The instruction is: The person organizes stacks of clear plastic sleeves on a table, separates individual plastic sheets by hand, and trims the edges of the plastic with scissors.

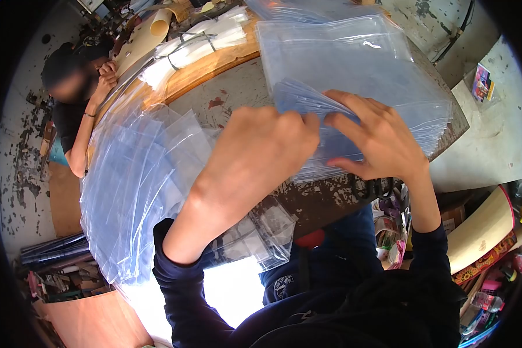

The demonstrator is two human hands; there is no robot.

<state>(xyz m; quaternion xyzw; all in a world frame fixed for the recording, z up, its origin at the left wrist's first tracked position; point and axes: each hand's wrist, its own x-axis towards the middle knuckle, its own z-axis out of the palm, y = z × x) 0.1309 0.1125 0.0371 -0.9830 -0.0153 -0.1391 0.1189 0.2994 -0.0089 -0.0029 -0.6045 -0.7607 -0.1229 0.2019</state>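
On the worn table, clear plastic sheets lie stacked under and beyond the right hand, half-open and seemingly touching their lifted edges; the left hand curls at their left side, grip hidden.

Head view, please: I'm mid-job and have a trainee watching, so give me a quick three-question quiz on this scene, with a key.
1. Multiple choice: at the stack of clear plastic sheets, which hand is visibly spread open? A) left B) right C) neither
2. True or false: the white bundle on the wooden board lies loose, with no tie around it.
3. Fill in: another person is at the ____ side of the view.

Key:
1. B, the right hand.
2. False; the white bundle is tied.
3. Left.
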